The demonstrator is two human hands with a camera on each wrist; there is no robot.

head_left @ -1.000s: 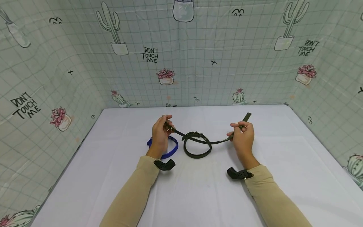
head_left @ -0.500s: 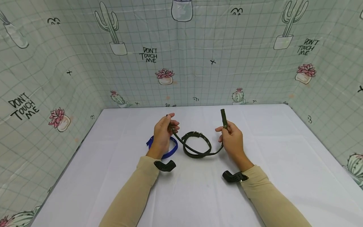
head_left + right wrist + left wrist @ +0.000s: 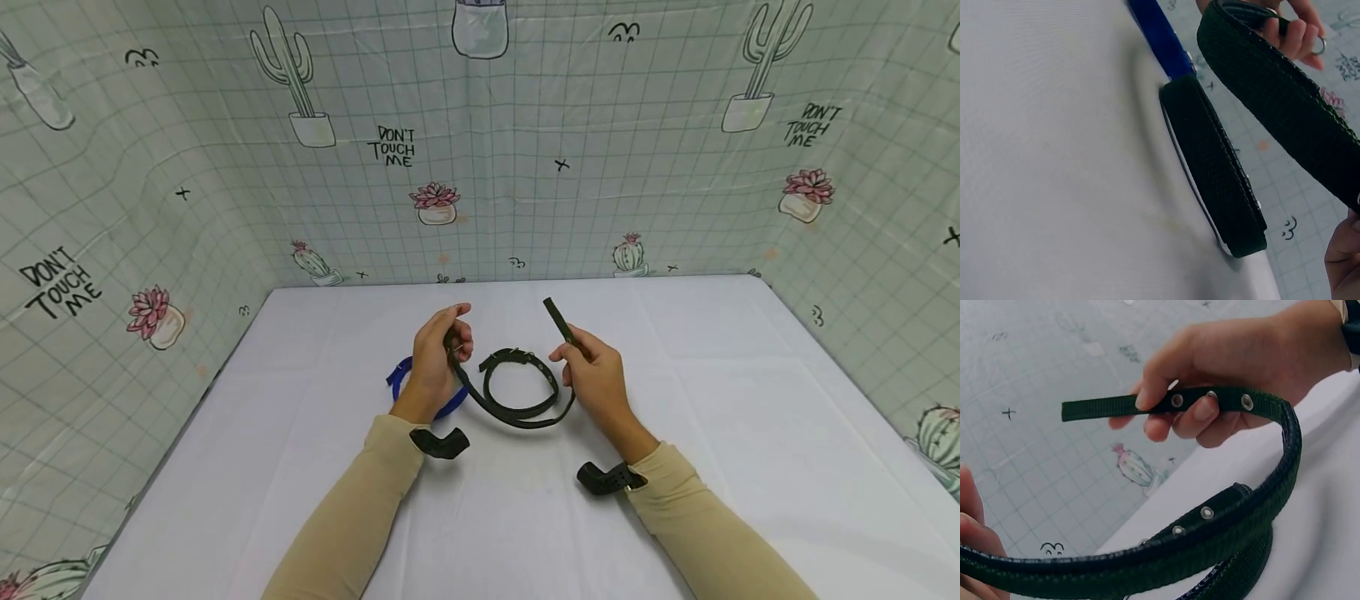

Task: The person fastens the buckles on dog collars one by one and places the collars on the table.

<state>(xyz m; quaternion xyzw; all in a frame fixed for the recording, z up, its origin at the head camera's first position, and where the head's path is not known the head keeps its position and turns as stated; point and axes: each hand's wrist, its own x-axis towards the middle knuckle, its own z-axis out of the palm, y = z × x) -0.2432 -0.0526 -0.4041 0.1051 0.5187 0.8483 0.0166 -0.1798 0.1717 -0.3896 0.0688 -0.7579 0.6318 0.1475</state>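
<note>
A dark green pet collar hangs in a U-shaped curve between my two hands, above the table. The left hand grips its buckle end, and a metal ring shows by those fingers in the right wrist view. My right hand pinches the other end, where metal-rimmed holes run along the strap and the tip sticks out past the thumb. Behind the held curve, a second dark green collar lies buckled in a loop. A blue collar lies looped beneath the left hand, partly hidden by it.
A white cloth covers the table. Around its back and sides hangs a gridded curtain printed with cacti. Black wrist-worn cameras stick inward from both wrists.
My right hand has moved left, toward the left hand, with its end of the collar. The strap has gone from nearly stretched to a deep curve. Both lying collars stay put.
</note>
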